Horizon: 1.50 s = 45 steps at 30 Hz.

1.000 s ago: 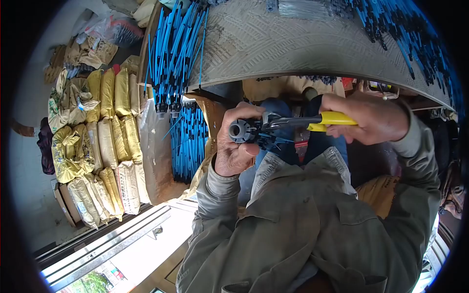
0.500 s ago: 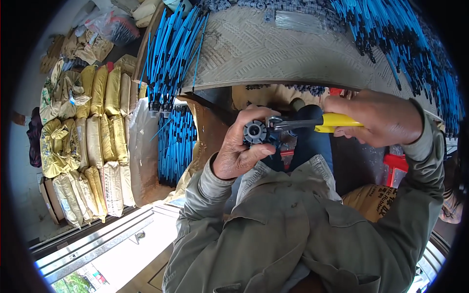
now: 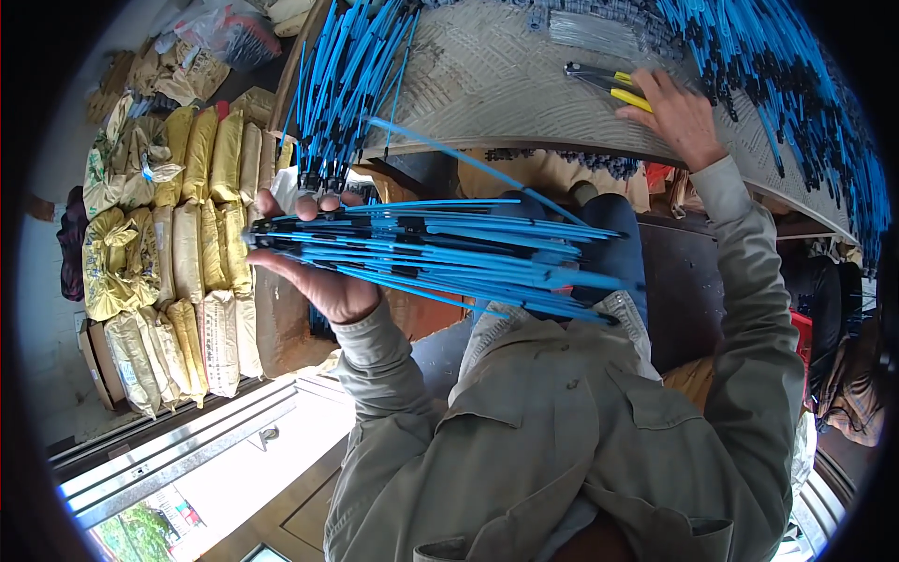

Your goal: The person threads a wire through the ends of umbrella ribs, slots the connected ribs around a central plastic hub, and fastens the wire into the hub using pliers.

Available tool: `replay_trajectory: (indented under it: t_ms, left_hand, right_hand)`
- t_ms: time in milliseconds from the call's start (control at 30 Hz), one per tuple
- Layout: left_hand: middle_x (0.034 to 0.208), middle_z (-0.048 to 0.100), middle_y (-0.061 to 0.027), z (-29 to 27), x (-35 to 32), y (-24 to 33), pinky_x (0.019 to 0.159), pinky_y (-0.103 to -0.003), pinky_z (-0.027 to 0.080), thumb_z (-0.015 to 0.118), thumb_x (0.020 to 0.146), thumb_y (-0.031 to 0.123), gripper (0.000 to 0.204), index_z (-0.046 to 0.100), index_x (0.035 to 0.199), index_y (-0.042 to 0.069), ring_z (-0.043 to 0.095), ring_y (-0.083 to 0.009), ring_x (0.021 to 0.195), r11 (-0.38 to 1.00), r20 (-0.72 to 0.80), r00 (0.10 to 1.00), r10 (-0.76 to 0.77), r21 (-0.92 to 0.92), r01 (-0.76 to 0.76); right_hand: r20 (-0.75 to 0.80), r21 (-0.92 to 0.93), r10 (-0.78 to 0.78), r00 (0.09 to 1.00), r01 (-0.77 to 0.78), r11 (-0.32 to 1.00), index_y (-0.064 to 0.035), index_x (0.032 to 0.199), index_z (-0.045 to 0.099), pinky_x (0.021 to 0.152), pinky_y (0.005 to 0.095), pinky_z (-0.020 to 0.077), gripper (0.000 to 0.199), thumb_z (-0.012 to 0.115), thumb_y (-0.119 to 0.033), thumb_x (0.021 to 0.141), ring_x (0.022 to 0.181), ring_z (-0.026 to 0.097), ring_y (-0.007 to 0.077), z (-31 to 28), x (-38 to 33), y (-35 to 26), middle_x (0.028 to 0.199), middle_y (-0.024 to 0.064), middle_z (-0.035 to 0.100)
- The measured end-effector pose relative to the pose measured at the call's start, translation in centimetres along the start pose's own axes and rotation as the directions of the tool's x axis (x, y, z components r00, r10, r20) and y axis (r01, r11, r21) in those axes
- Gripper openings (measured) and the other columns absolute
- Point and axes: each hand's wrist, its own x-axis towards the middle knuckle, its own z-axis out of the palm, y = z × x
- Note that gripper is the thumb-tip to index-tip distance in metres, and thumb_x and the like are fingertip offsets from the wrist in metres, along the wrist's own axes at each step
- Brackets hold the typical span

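Pliers (image 3: pixel 631 99): over the worktop (image 3: pixel 487 84), handles partly hidden
Blue rods (image 3: pixel 449 251): held in the left hand (image 3: pixel 328 288), some tips blurred
Left hand: clasped around their dark ends
Right hand (image 3: pixel 681 120): half curled over the pliers; grip cannot be told

Counts: hands, 2 (left hand (image 3: pixel 326 286), right hand (image 3: pixel 682 117)); pliers (image 3: pixel 620 94), 1 pair; worktable (image 3: pixel 496 84), 1; hand-held rod bundle (image 3: pixel 449 248), 1; blue rod heaps, 2 (left heap (image 3: pixel 346 80), right heap (image 3: pixel 796 94)), individual rods overlapping, uncountable; clear strip bundle (image 3: pixel 590 34), 1; sacks (image 3: pixel 189 244), 3 tiers, exact number unclear; clear plastic bag (image 3: pixel 220 36), 1
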Motion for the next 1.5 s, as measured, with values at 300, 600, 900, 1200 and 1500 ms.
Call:
replay_trajectory:
  t_ms: [300, 600, 900, 1200, 1500]
  left_hand:
    - [0.097, 0.055, -0.0034, -2.6, -2.3, -5.5, 0.093, -0.04, 0.037, 0.046, 0.082, 0.057, 0.058, 0.048, 0.121, 0.014, 0.05, -0.0191, 0.097, 0.9, -0.121, 0.963, -0.239, -0.4, 0.173]
    - [0.094, 0.059, -0.0085, -7.3, -7.4, -10.7, 0.083, -0.036, 0.044, 0.041, 0.088, 0.052, 0.055, 0.054, 0.108, 0.003, 0.055, -0.0222, 0.089, 0.819, -0.276, 0.776, -0.567, -0.285, 0.498]
    - [0.089, 0.062, -0.0085, -21.5, -16.9, -14.5, 0.074, -0.032, 0.049, 0.042, 0.092, 0.039, 0.044, 0.055, 0.104, -0.001, 0.059, -0.0175, 0.078, 0.68, -0.498, 0.66, -0.562, 0.176, 0.712]
    - [0.092, 0.06, -0.004, -6.6, -12.1, -9.7, 0.075, -0.026, 0.047, 0.064, 0.082, 0.02, 0.027, 0.058, 0.097, -0.002, 0.058, -0.0128, 0.082, 0.693, 0.123, 0.691, -0.712, 0.285, 0.663]
    - [0.086, 0.056, -0.0039, -3.8, -11.5, -10.5, 0.064, -0.024, 0.041, 0.065, 0.081, 0.014, 0.018, 0.058, 0.091, 0.0, 0.051, -0.0097, 0.072, 0.684, 0.242, 0.671, -0.701, 0.495, 0.536]
  right_hand:
    - [-0.348, 0.606, -0.484, 0.803, 0.587, 0.537, -0.0019, 0.122, 0.045, 0.099, 0.0405, 0.0343, 0.053, 0.061, -0.032, 0.081, 0.121, 0.04, 0.032, -2.0, -4.8, -10.3, 0.132, 0.0152, 0.04]
    - [-0.61, 0.767, -0.347, 0.713, 0.64, -0.033, -0.0029, 0.106, 0.058, 0.087, 0.0378, 0.0413, 0.04, 0.059, -0.035, 0.082, 0.103, 0.053, 0.0259, -6.0, -6.6, -10.7, 0.108, 0.0149, 0.057]
    - [-0.384, 0.922, -0.372, 0.845, 0.329, -0.205, -0.0024, 0.098, 0.062, 0.07, 0.0316, 0.0455, 0.034, 0.066, -0.029, 0.079, 0.083, 0.059, 0.0215, -4.2, -8.7, -14.5, 0.09, 0.011, 0.062]
    - [0.146, 0.821, -0.396, 0.907, -0.334, -0.464, 0.0008, 0.086, 0.062, 0.063, 0.0244, 0.0443, 0.02, 0.071, -0.013, 0.074, 0.071, 0.057, 0.0114, -3.6, -10.0, -14.7, 0.08, 0.0053, 0.062]
    - [0.185, 0.928, -0.438, 0.88, -0.303, -0.215, -0.0003, 0.084, 0.062, 0.059, 0.0231, 0.0404, 0.015, 0.07, -0.009, 0.074, 0.066, 0.053, 0.0105, -3.6, -11.3, -13.9, 0.074, 0.0043, 0.058]
